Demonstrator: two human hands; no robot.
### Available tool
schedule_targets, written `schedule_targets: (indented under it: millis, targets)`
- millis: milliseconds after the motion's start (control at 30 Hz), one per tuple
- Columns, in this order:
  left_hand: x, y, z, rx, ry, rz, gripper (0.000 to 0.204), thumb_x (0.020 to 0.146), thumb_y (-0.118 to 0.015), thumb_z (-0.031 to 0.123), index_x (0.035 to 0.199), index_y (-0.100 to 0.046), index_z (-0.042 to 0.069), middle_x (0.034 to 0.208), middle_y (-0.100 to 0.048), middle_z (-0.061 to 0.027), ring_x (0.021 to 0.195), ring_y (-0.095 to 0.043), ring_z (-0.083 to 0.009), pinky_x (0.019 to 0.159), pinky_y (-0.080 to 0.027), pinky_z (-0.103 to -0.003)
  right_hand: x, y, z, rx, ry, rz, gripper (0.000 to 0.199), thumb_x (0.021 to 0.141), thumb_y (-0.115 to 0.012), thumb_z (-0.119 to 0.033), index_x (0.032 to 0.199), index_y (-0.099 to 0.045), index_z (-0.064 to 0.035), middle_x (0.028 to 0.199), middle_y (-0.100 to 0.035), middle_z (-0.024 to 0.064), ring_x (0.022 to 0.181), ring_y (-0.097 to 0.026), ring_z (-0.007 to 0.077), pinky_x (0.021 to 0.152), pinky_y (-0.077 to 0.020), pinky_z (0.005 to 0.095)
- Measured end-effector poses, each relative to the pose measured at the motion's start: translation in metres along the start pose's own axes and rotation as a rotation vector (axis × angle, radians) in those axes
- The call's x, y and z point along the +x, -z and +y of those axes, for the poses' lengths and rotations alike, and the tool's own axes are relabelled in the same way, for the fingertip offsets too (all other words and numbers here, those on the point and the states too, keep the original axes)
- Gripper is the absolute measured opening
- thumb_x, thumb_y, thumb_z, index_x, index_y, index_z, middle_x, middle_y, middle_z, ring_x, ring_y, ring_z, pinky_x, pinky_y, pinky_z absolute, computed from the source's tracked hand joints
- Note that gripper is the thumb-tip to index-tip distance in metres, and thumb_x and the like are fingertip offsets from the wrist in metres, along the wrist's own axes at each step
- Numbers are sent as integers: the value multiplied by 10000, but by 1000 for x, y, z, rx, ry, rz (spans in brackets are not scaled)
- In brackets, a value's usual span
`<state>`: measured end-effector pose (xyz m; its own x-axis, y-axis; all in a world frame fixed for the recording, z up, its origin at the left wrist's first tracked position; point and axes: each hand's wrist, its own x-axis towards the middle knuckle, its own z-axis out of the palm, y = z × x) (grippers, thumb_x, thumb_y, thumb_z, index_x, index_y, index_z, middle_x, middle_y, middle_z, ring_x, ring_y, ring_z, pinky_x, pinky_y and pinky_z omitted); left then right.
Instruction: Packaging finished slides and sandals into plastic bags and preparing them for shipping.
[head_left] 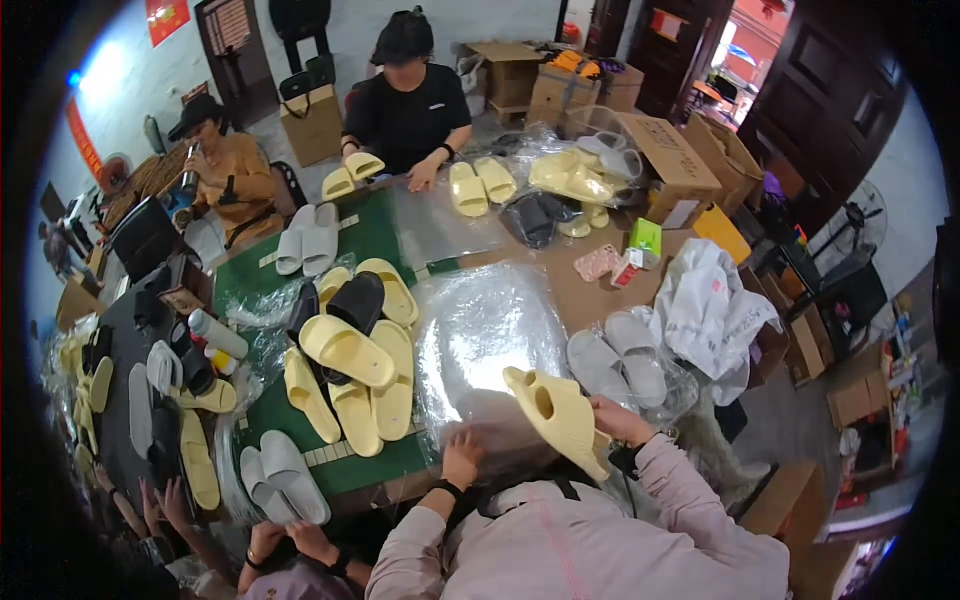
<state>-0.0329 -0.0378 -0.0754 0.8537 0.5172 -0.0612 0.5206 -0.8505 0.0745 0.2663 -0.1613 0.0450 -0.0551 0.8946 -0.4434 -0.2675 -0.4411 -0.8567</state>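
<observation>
My right hand point(620, 420) is closed round the edge of a pale yellow slide sandal point(565, 425), held tilted above the near side of the table. My left hand point(462, 460) rests with its fingers stretched out on the near edge of a stack of clear plastic bags point(490, 335). To the left of the bags lies a heap of yellow slides point(345, 350) with a black slide point(356, 303) among them. Right of the bags, a pair of grey slides point(618, 355) sits in clear plastic.
Across the table, a person in black point(405, 120) handles yellow slides point(352, 175). Beside me at lower left, another person's hands point(290, 540) touch grey slides point(283, 475). A white plastic bag point(710, 310) and a cardboard box point(670, 170) stand to the right.
</observation>
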Motion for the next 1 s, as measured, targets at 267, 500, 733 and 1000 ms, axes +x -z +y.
schedule_targets:
  millis: [267, 500, 733, 1000]
  targets:
    - [41, 38, -11, -114, -59, 3, 113, 754, -540, 162, 839, -569, 94, 799, -582, -87, 756, -588, -280, 619, -489, -391, -44, 14, 0, 213, 14, 183, 260, 833, -575, -135, 1033, -610, 27, 934, -635, 38, 787, -590, 86, 720, -464, 237]
    - [51, 62, -15, -389, 22, -34, 237, 858, -482, 259, 789, -548, 42, 779, -590, -148, 732, -580, -327, 640, -469, -434, -52, 18, 12, 115, -26, 167, 241, 834, -576, -133, 1003, -620, 32, 921, -632, 22, 835, -564, 79, 761, -444, 231]
    - [51, 65, -17, -574, 106, 165, 236, 856, -476, 232, 844, -610, 39, 828, -606, -163, 775, -576, -343, 681, -464, -417, -48, -3, -24, -101, -78, -112, 264, 833, -565, -130, 1032, -605, 39, 926, -632, -4, 827, -538, 64, 754, -428, 217]
    - [57, 79, -5, -811, 258, 256, 189, 819, -541, 180, 927, -632, 55, 892, -614, -170, 825, -578, -346, 708, -470, -399, 6, -13, -4, -177, -142, -436, 279, 835, -560, -115, 1075, -589, 23, 972, -619, 3, 830, -532, 60, 757, -434, 215]
